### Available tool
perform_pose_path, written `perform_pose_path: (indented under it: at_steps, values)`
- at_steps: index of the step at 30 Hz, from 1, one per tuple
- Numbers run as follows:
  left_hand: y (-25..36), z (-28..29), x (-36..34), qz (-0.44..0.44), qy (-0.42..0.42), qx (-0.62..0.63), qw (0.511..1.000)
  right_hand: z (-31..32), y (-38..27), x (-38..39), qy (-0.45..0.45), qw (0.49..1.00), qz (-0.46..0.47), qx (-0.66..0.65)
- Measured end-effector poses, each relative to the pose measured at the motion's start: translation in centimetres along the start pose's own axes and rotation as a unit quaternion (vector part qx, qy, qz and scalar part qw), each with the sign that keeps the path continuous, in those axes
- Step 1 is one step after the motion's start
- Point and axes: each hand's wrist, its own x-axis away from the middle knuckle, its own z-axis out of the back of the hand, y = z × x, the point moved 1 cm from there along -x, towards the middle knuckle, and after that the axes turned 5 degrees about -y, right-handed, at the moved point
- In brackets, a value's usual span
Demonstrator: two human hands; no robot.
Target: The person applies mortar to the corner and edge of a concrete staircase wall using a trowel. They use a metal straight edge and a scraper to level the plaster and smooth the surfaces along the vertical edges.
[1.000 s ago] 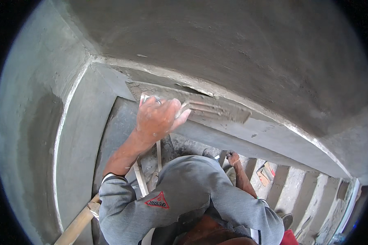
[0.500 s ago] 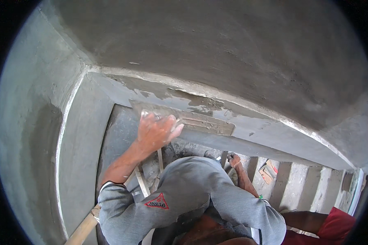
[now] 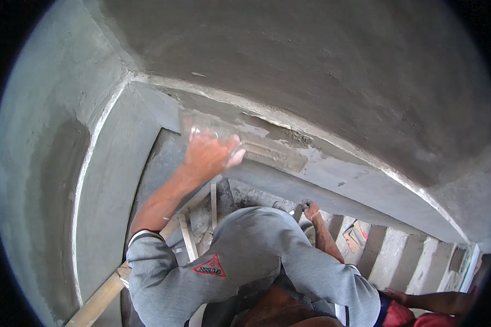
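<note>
In the head view my left hand is wrapped round the handle of a long steel plastering trowel, whose mortar-smeared blade is held along a narrow grey plastered band below the overhead surface. Wet, uneven patches show around the blade, which is slightly blurred. Lower down, beyond my grey-shirted chest, my right hand grips a small tool, partly hidden and too small to tell exactly.
Plastered walls and a soffit enclose me closely. Below are concrete steps with cardboard scraps, wooden battens and a tied pole. A co-worker's arm and red clothing show at lower right.
My left hand and the trowel have shifted slightly along the band, leaving more wet patches visible. The co-worker has come into view at lower right and their arm has since moved.
</note>
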Motion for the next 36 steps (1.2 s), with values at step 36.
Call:
perform_pose_path:
  at_steps: [36]
  values:
    - [2.6,-2.5,4.1,0.114,0.089,0.475,0.868,-3.0,6.8,2.9,0.091,0.993,-0.034,-0.071]
